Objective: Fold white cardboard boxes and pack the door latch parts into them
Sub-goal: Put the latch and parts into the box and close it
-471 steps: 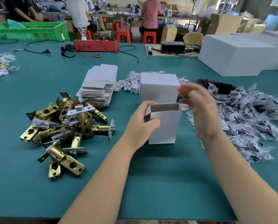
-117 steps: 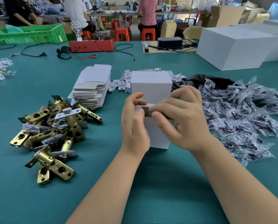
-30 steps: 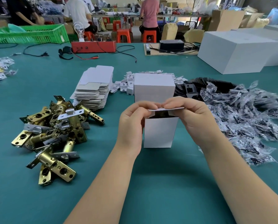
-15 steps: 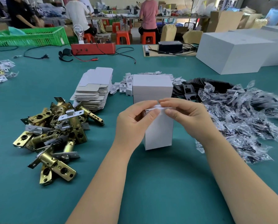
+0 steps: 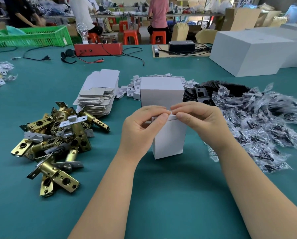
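A small white cardboard box (image 5: 169, 140) stands upright on the green table, in the middle of the view. My left hand (image 5: 140, 128) and my right hand (image 5: 201, 121) both pinch its top lid flap at the upper edge. The box's inside is hidden by my fingers. A heap of brass door latches (image 5: 54, 140) lies to the left. Behind it sits a stack of flat white box blanks (image 5: 99, 94). A pile of clear plastic bags (image 5: 258, 125) with dark parts lies to the right.
A taller white box (image 5: 161, 92) stands just behind the small one, with small white card pieces (image 5: 128, 88) and black plates (image 5: 230, 87) around it. Large white cartons (image 5: 251, 52) sit far right. A red device (image 5: 97, 49) and green crate (image 5: 28, 37) are at the back. People sit beyond.
Over the last second the lid flap has come down from raised and open to nearly level on the box top. My fingertips have drawn together over it.
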`<action>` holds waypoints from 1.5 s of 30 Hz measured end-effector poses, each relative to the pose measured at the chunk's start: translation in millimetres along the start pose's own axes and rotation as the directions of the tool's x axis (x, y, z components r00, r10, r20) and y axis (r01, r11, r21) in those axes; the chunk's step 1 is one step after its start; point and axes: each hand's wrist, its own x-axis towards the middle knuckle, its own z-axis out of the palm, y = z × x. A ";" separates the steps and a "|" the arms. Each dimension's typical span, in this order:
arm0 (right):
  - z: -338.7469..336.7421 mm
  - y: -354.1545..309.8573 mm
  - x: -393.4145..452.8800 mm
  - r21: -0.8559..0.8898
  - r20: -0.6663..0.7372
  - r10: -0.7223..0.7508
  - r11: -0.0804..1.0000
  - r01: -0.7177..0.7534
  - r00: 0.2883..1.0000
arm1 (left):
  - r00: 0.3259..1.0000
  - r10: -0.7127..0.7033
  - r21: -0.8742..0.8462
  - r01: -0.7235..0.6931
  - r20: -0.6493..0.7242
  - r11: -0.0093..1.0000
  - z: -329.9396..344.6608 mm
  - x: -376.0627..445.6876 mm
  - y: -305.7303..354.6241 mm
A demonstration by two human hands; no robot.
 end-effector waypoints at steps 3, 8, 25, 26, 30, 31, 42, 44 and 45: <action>-6.0 2.1 -0.3 0.022 0.072 0.029 0.999 -0.031 0.997 | 0.999 -0.024 0.010 0.023 0.027 1.000 -3.4 0.7 -3.8; -8.7 7.3 1.5 0.053 0.141 0.107 0.992 -0.115 0.984 | 0.986 -0.129 0.047 0.125 0.110 0.991 -13.2 2.0 -7.1; 28.2 0.4 -44.3 -0.632 0.068 0.511 0.687 -0.359 0.857 | 0.770 -0.606 0.541 0.603 -0.202 0.586 -20.0 6.8 -33.1; 30.9 3.8 -45.3 -0.678 0.030 0.481 0.654 -0.335 0.876 | 0.826 -0.526 0.709 0.493 -0.201 0.504 -18.4 5.5 -35.4; 31.8 13.7 -37.7 -0.770 -0.034 0.429 0.565 -0.297 0.903 | 0.839 -0.516 0.464 0.531 -0.173 0.708 -12.2 7.3 -43.5; 31.3 14.6 -34.9 -0.766 -0.049 0.425 0.564 -0.307 0.904 | 0.853 -0.508 0.369 0.512 -0.117 0.776 -10.5 8.1 -46.2; 35.3 42.3 16.0 0.364 -0.209 0.619 0.768 -0.527 0.757 | 0.816 -0.577 -0.345 0.533 -0.032 0.773 -1.7 26.0 -54.5; 39.2 52.2 24.8 0.386 -0.168 0.602 0.769 -0.510 0.780 | 0.817 -0.577 -0.311 0.550 0.004 0.776 -1.5 30.3 -58.3; 40.9 55.4 28.6 0.396 -0.146 0.595 0.767 -0.504 0.791 | 0.819 -0.574 -0.299 0.550 0.011 0.779 -2.2 32.4 -60.6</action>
